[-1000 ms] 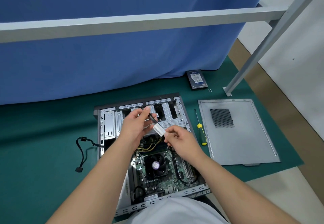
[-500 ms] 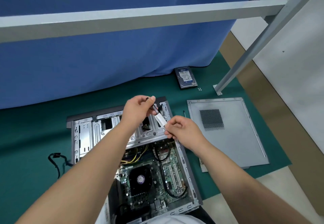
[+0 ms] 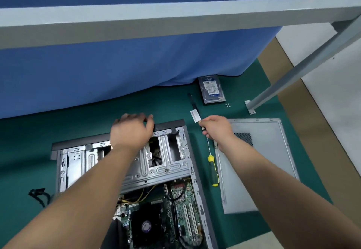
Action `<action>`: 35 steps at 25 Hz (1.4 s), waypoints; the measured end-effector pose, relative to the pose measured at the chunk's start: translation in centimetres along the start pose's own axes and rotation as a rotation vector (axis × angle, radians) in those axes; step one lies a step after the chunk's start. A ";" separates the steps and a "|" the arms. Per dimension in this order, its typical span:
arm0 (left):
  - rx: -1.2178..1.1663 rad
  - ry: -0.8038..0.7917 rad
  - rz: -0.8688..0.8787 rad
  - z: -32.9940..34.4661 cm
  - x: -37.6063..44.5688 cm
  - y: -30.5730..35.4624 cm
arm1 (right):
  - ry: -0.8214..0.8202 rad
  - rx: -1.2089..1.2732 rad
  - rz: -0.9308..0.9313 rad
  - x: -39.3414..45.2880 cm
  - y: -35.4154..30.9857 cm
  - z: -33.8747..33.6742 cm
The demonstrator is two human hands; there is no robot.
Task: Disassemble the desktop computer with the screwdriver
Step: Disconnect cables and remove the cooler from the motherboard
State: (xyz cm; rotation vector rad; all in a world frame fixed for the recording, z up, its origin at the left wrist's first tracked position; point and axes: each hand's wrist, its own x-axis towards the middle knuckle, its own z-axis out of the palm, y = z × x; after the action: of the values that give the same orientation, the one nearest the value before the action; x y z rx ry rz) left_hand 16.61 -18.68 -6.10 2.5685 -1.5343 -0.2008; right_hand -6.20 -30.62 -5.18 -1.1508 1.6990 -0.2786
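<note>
The opened desktop case (image 3: 168, 163) lies flat on the green mat, with its drive cage at the far end and the motherboard (image 3: 175, 209) showing at the near end. My left hand (image 3: 132, 129) hovers over the case's far front edge with relaxed fingers and holds nothing. My right hand (image 3: 216, 127) is past the case's far right corner and grips a thin black cable with a white tag (image 3: 195, 115), which points away toward the hard drive. The yellow-handled screwdriver (image 3: 212, 168) lies on the mat between the case and the side panel, below my right hand.
The removed grey side panel (image 3: 259, 163) lies to the right. A hard drive (image 3: 212, 89) and a few loose screws (image 3: 227, 105) sit near the blue curtain (image 3: 117, 77). A black cable (image 3: 39, 195) lies left of the case. A metal frame bar (image 3: 175, 18) and leg (image 3: 293, 79) cross overhead.
My left hand let go of the tagged cable and spread over the case's far edge. My right hand carried the cable right and away, beyond the case. The view shifted left.
</note>
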 end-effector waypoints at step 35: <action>0.001 -0.004 0.101 0.3 -0.5 -0.6 | -0.145 -0.526 -0.562 -9.4 5.0 1.6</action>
State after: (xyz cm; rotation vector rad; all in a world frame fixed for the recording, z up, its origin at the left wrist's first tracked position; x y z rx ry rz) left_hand 16.82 -17.94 -6.48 2.4845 -1.6611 -0.1940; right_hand -7.44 -20.11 -3.46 -1.9878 1.3236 -0.0826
